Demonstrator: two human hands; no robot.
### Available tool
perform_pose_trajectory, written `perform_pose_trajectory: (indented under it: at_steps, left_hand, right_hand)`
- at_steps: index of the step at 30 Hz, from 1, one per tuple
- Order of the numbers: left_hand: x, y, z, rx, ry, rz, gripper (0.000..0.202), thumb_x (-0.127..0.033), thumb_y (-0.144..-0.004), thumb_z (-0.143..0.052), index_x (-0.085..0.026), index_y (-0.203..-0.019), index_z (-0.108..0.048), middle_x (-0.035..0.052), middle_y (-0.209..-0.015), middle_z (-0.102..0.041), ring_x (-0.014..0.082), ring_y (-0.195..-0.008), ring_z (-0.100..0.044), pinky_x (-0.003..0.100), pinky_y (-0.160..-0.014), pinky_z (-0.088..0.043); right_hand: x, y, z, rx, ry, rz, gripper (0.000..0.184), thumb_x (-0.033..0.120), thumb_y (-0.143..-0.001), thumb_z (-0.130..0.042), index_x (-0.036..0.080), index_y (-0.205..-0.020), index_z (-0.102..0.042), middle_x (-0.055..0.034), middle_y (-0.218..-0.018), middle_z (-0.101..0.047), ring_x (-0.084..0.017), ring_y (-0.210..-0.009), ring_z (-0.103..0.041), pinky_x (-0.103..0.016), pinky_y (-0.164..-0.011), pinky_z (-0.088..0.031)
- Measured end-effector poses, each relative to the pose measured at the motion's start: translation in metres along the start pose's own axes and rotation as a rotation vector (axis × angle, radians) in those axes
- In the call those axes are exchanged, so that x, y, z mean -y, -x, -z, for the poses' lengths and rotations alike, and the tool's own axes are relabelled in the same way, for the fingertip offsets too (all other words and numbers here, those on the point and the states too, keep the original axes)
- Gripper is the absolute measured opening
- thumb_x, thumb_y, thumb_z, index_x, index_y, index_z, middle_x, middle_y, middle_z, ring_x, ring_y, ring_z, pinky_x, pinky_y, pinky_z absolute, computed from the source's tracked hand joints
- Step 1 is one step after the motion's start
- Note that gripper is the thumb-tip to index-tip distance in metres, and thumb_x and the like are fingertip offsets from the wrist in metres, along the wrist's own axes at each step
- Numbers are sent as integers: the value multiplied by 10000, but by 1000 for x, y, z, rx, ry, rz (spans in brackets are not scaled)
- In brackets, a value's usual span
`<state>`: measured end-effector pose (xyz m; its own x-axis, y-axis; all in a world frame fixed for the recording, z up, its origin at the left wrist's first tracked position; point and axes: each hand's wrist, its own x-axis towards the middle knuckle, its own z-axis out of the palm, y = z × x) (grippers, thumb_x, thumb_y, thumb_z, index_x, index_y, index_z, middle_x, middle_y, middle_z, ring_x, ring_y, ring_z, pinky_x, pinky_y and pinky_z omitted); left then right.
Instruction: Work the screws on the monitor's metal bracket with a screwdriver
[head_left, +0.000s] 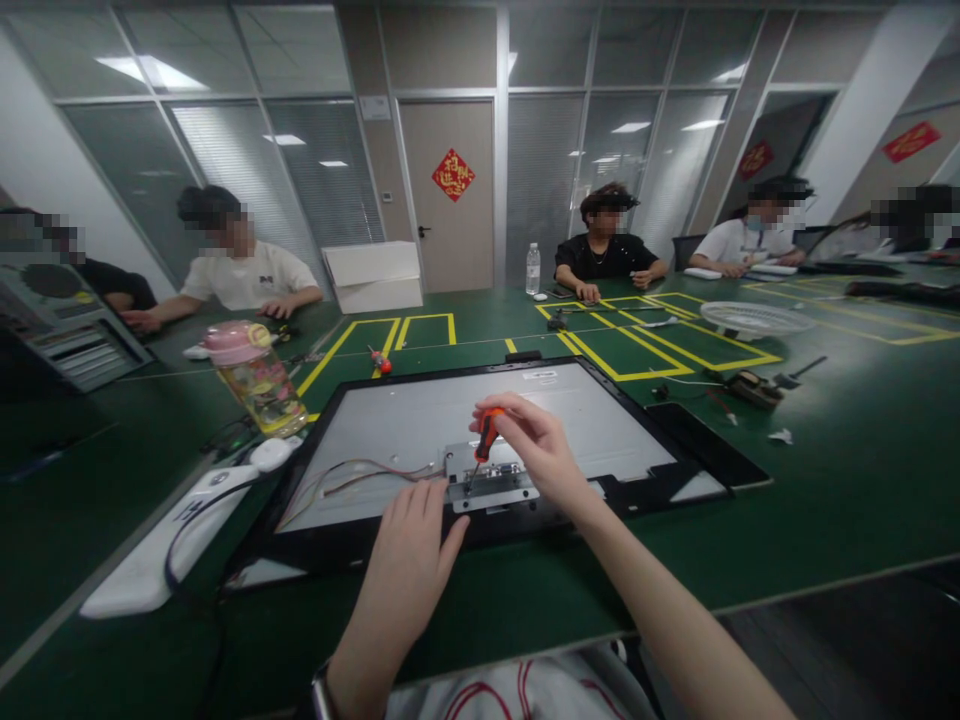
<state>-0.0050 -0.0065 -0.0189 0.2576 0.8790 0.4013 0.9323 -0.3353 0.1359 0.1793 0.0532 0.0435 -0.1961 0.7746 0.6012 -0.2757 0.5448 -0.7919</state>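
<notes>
A flat display panel (375, 415) with a black frame lies back side up before me on the green table. My right hand (536, 445) grips a red and black screwdriver (488, 432) from above, its shaft slanting down to a metal bracket (491, 500) near the panel's front edge. The tip meets the bracket's left part; a screw there is too small to make out. My left hand (416, 530) rests with fingers stretched out by the bracket's left end. Thin wires (360, 465) run left from the bracket across the panel.
Left of the panel are a white power strip (172, 540) with a black cable and a pink-lidded bottle (259, 380). Behind it lies another red screwdriver (381, 362). A white basket (754, 320) and small parts sit to the right. Several people sit across the table.
</notes>
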Motion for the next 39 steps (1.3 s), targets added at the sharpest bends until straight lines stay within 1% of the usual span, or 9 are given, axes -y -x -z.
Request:
perform_pose_trajectory:
  at_steps: [5,9,12,17,20,24,30,37,39]
  left_hand:
    - [0,0,1,12,6,6,303,-298,-970,-520,-142,-1226,-564,123,-1147,-651,301,-1064,-609,464,-910,-502]
    - [-1,0,3,5,1,12,300,-318,-975,-508,-159,-1222,-569,117,-1150,-655,295,-1059,-615,454,-907,-507]
    - [-2,0,4,16,3,13,312,-324,-976,-510,-152,-1230,-569,123,-1161,-654,300,-1066,-614,464,-914,-506]
    - [-3,0,5,38,14,17,319,-303,-973,-521,-140,-1243,-562,131,-1175,-649,304,-1088,-605,474,-929,-499]
    - [-3,0,5,36,3,22,313,-293,-970,-524,-140,-1239,-566,129,-1169,-652,303,-1085,-608,468,-925,-501]
    - [-3,0,4,32,-5,24,309,-294,-967,-528,-143,-1233,-573,124,-1157,-656,301,-1073,-613,464,-920,-503]
    - [-3,0,5,43,3,33,305,-297,-967,-529,-155,-1233,-572,121,-1173,-651,298,-1087,-610,460,-928,-500]
    - [-3,0,7,60,16,39,299,-299,-973,-522,-156,-1232,-570,122,-1180,-648,295,-1096,-608,463,-939,-496]
    - [-3,0,6,59,16,41,297,-299,-974,-521,-158,-1231,-570,120,-1177,-648,294,-1095,-607,459,-936,-497]
  right_hand:
    - [-1,0,2,21,-28,-4,254,379,-1006,-513,290,-1166,-689,-54,-1050,-720,-198,-979,-685,-380,-877,-532]
    - [-2,-1,3,-7,-26,6,165,382,-923,-651,286,-1017,-747,-45,-1037,-685,-194,-1003,-645,-349,-852,-525]
    - [-4,-2,6,-28,-40,3,104,368,-850,-738,279,-892,-770,-22,-967,-639,-170,-919,-622,-314,-792,-521]
    - [-7,-2,8,31,-134,-81,198,399,-928,-646,296,-1076,-729,-29,-968,-709,-183,-947,-660,-364,-881,-510]
    - [-8,-3,7,22,-159,-74,191,431,-930,-637,289,-1016,-732,-31,-990,-707,-189,-970,-658,-382,-917,-500]
    - [-9,-3,7,9,-136,-34,143,424,-833,-754,284,-861,-757,-13,-977,-663,-175,-936,-633,-377,-930,-497]
    - [-3,-3,4,61,-234,-134,229,463,-916,-642,282,-1034,-719,-26,-900,-705,-182,-880,-658,-362,-841,-514]
    - [-9,-4,6,-8,-149,-79,181,446,-797,-779,274,-830,-735,-8,-928,-647,-176,-902,-616,-378,-915,-503]
    - [-9,-4,7,15,-163,-115,192,456,-800,-774,287,-886,-743,-8,-909,-658,-175,-877,-622,-367,-871,-520]
